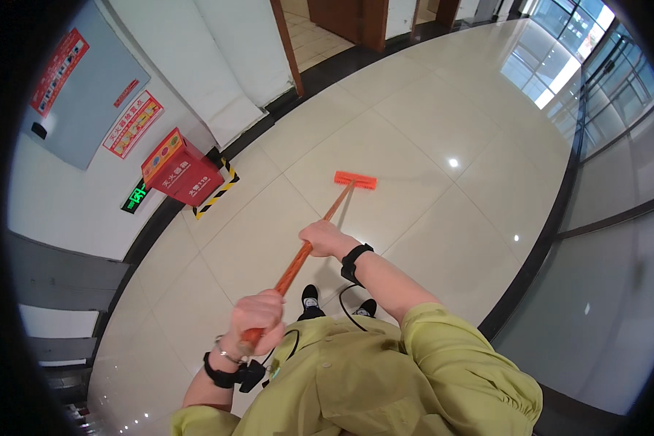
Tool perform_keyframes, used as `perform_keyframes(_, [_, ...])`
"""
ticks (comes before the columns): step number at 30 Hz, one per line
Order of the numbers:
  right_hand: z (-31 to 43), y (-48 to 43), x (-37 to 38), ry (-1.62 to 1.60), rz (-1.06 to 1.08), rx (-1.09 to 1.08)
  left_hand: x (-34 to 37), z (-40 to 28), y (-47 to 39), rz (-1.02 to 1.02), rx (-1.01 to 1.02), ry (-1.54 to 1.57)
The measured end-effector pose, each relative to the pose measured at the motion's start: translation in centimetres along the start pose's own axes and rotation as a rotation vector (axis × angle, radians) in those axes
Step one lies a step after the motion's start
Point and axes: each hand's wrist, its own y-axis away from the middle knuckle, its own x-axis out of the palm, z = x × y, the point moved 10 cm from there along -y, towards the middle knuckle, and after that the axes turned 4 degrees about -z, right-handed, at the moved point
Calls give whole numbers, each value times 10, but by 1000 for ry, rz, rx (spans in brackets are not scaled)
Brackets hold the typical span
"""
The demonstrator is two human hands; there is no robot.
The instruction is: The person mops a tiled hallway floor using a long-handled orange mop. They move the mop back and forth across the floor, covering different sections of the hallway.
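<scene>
Both my hands are wrapped around the orange-brown handle [293,268] of a long-handled floor brush. My left hand [260,319] grips it near its butt end, close to my waist. Farther along the pole, my right hand [327,238] holds it from the right side. The bright orange brush head [355,180] lies on the glossy tiled floor [409,131] ahead of my feet, its short bristles showing along the near edge. A black strap with a device [354,261] circles my right wrist, and another strap [222,375] circles the left.
Against the left wall stands a red fire extinguisher box [188,174], edged by yellow-black floor tape [216,189]. An exit sign [136,196] glows beside it. A brown door [338,20] stands ajar at the top. Glass panels [610,272] line the right. My shoes [310,296] are below.
</scene>
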Motion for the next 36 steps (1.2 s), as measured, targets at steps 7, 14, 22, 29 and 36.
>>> perform_keyframes(7, [62, 24, 5, -166, -5, -195, 6, -46, 13, 235, 77, 5])
perform_keyframes(14, [55, 7, -12, -228, -85, -171, 2, -52, -5, 179, 83, 8])
perform_keyframes(22, [-71, 11, -24, -65, -259, 51, 81, 45, -38, 305, 160, 0])
perform_keyframes(29, [-20, 45, -78, -524, -433, -20, 57, -8, -71, 254, 159, -131])
perform_keyframes(36, [-7, 180, -140, -1325, -571, 235, 115, -30, -125, 298, 348, -56])
